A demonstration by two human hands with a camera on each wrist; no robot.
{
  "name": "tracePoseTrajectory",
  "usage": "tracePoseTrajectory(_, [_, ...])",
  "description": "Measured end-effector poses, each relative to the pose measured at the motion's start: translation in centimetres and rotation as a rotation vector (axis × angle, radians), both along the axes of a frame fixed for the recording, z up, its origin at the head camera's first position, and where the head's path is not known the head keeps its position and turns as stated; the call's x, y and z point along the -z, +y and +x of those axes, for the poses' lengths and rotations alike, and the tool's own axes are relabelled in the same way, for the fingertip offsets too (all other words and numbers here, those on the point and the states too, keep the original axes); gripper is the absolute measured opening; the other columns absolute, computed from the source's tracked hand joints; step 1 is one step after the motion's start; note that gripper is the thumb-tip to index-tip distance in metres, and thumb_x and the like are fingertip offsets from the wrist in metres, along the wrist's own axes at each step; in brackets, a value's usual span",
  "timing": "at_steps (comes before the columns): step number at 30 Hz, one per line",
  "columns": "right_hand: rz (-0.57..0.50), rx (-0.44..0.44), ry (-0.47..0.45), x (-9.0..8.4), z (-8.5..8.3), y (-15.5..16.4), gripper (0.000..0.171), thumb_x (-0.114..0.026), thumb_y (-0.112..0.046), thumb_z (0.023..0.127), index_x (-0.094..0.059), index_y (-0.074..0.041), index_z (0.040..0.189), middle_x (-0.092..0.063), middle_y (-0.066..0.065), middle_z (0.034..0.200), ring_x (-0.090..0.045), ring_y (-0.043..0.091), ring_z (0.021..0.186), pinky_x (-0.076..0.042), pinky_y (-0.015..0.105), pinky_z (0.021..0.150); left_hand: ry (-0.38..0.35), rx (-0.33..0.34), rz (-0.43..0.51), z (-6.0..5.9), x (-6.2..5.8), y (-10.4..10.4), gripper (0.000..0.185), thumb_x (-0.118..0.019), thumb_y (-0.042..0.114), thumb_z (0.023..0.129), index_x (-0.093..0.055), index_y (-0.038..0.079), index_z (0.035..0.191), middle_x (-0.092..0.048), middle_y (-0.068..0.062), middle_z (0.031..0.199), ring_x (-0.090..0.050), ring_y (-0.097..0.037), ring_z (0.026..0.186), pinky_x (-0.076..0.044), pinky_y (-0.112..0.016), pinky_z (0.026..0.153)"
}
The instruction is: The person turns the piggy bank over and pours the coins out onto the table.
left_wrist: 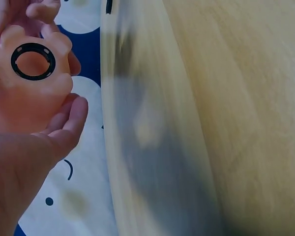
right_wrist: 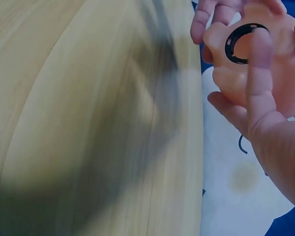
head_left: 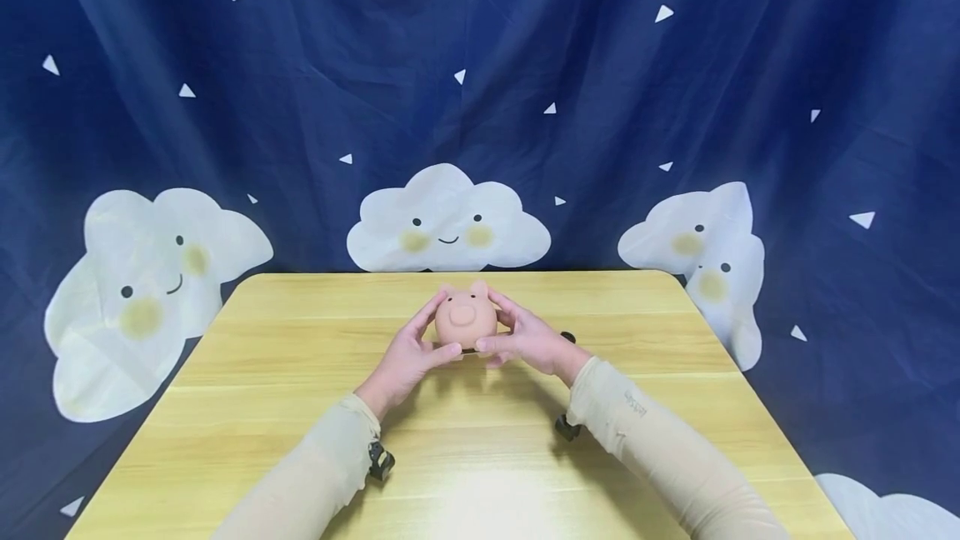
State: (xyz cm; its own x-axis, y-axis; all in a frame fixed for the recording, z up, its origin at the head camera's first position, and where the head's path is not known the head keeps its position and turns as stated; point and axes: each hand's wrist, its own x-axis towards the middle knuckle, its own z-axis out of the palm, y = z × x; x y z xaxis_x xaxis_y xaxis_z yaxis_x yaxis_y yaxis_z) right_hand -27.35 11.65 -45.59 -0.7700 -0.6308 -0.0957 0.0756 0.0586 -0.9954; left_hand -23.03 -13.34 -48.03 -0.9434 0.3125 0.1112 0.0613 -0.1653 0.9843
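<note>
From the head view, a pink pig toy [head_left: 466,319] is held just above the wooden table [head_left: 300,407], cupped between the left hand [head_left: 408,357] and the right hand [head_left: 525,340], fingers curled round its sides (snout facing the camera). At the left wrist, the toy's underside shows a black ring [left_wrist: 33,61], with the thumb alongside. At the right wrist, the thumb [right_wrist: 258,73] lies across that ring.

Pink pig toy [head_left: 466,317] — snout facing camera, upright, black-ringed hole underneath, above table middle.
</note>
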Motion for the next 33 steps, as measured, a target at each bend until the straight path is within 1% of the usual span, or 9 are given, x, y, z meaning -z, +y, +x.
tracePoseTrajectory(3, [-0.013, 0.004, 0.017, 0.0, 0.1, -0.3, 0.103, -0.082, -0.009, 0.094, -0.020, -0.035, 0.172, -0.038, 0.015, 0.171, -0.069, 0.026, 0.093, -0.064, 0.038, 0.077, 0.019, -0.022, -0.030, 0.1, 0.0, 0.1, 0.093, -0.073, 0.005, 0.100, -0.022, 0.035, 0.171, -0.017, 0.007, 0.180, -0.075, -0.030, 0.117, -0.063, -0.045, 0.103])
tracePoseTrajectory(6, [-0.028, 0.000, 0.032, 0.2, 0.1, -0.5, 0.103, -0.082, -0.006, 0.094, -0.021, -0.035, 0.171, -0.038, 0.016, 0.170, -0.066, 0.022, 0.090, -0.060, 0.036, 0.076, 0.014, -0.061, -0.077, 0.2, 0.0, 0.2, 0.090, -0.069, 0.016, 0.105, -0.013, 0.036, 0.173, -0.020, 0.001, 0.180, -0.065, -0.034, 0.132, -0.063, -0.044, 0.105])
tracePoseTrajectory(12, [0.022, 0.011, 0.074, 0.4, 0.1, -0.5, 0.103, -0.083, -0.010, 0.093, -0.021, -0.032, 0.171, -0.038, 0.013, 0.171, -0.072, 0.027, 0.116, -0.065, 0.050, 0.086, -0.025, -0.098, -0.092, 0.1, 0.1, 0.1, 0.086, -0.066, 0.022, 0.107, -0.013, 0.030, 0.173, -0.026, -0.009, 0.177, -0.041, -0.037, 0.154, -0.064, -0.035, 0.101])
tracePoseTrajectory(16, [0.077, 0.012, 0.128, 0.4, 0.3, -0.5, 0.104, -0.085, -0.012, 0.091, -0.021, -0.032, 0.171, -0.037, 0.009, 0.172, -0.070, 0.029, 0.125, -0.064, 0.057, 0.092, -0.068, -0.097, -0.060, 0.0, 0.1, 0.0, 0.082, -0.068, 0.018, 0.105, -0.023, 0.026, 0.172, -0.030, -0.008, 0.175, -0.051, -0.034, 0.145, -0.065, -0.038, 0.098])
tracePoseTrajectory(19, [0.114, 0.006, 0.170, 0.3, 0.5, -0.5, 0.104, -0.085, -0.013, 0.092, -0.022, -0.032, 0.171, -0.036, 0.009, 0.173, -0.069, 0.030, 0.128, -0.065, 0.046, 0.083, -0.108, -0.101, -0.044, 0.0, -0.1, -0.2, 0.080, -0.072, 0.015, 0.101, -0.031, 0.026, 0.169, -0.037, -0.013, 0.169, -0.062, -0.029, 0.131, -0.065, -0.039, 0.098])
tracePoseTrajectory(22, [0.137, -0.003, 0.193, 0.3, 0.6, -0.6, 0.102, -0.084, -0.013, 0.093, -0.022, -0.033, 0.171, -0.034, 0.009, 0.174, -0.069, 0.032, 0.127, -0.059, 0.032, 0.070, -0.128, -0.101, -0.046, 0.0, -0.2, -0.4, 0.081, -0.075, 0.013, 0.097, -0.035, 0.026, 0.166, -0.044, -0.018, 0.162, -0.065, -0.024, 0.126, -0.061, -0.035, 0.102])
tracePoseTrajectory(24, [0.156, -0.003, 0.203, 0.3, 0.7, -0.6, 0.102, -0.085, -0.014, 0.092, -0.023, -0.035, 0.171, -0.033, 0.007, 0.175, -0.067, 0.033, 0.129, -0.057, 0.031, 0.068, -0.134, -0.103, -0.049, 0.0, -0.2, -0.5, 0.082, -0.077, 0.011, 0.095, -0.036, 0.026, 0.165, -0.047, -0.021, 0.159, -0.064, -0.023, 0.126, -0.057, -0.032, 0.105])
tracePoseTrajectory(29, [0.189, -0.009, 0.262, 0.3, 0.8, -0.6, 0.102, -0.086, -0.012, 0.091, -0.026, -0.037, 0.170, -0.033, 0.003, 0.175, -0.063, 0.039, 0.135, -0.066, 0.037, 0.086, -0.124, -0.073, -0.085, -0.2, -0.2, -0.9, 0.086, -0.080, 0.008, 0.091, -0.038, 0.025, 0.164, -0.050, -0.020, 0.156, -0.062, -0.024, 0.126, -0.056, -0.033, 0.104])
tracePoseTrajectory(33, [0.188, -0.027, 0.338, 0.7, 0.7, -0.6, 0.102, -0.086, -0.012, 0.091, -0.026, -0.032, 0.171, -0.033, 0.003, 0.175, -0.063, 0.038, 0.136, -0.065, 0.039, 0.097, -0.091, -0.026, -0.126, -0.6, -0.3, -1.2, 0.091, -0.084, 0.008, 0.088, -0.038, 0.027, 0.164, -0.049, -0.018, 0.158, -0.063, -0.027, 0.127, -0.057, -0.033, 0.104])
